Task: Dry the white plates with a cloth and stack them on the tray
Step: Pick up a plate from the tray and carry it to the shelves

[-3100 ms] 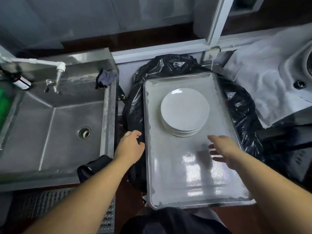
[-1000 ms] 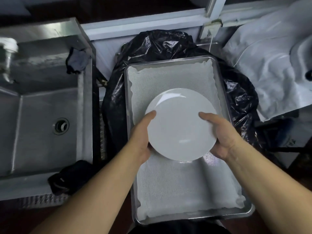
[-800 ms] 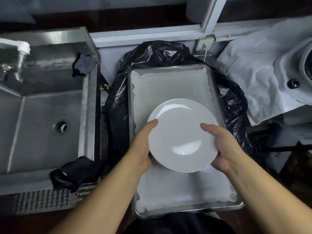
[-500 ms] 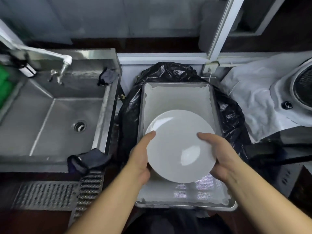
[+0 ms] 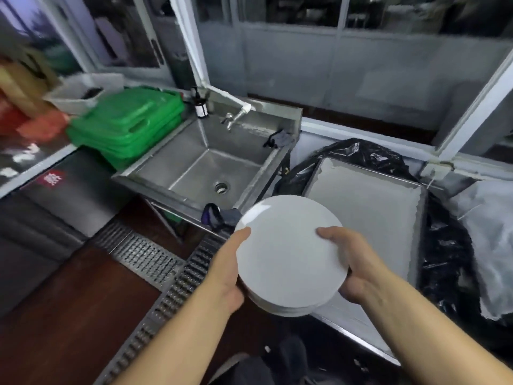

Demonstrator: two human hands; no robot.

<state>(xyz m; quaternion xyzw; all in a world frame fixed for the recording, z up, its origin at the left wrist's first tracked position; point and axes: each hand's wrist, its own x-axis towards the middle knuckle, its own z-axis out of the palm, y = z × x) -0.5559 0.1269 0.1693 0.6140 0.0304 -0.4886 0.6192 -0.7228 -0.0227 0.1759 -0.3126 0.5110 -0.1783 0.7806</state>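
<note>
At the far left a pile of green plastic boards (image 5: 126, 122) lies beside the steel sink (image 5: 206, 165), and a dark cloth (image 5: 222, 218) hangs over the sink's front edge. In front of it the left hand (image 5: 229, 269) grasps the left rim of a stack of white plates (image 5: 290, 255), thumb on top. The right hand (image 5: 351, 263) grasps the opposite rim in the same way. The stack is held in the air, over the near left corner of the metal tray (image 5: 369, 201), which rests on a black plastic bag (image 5: 444, 245).
</note>
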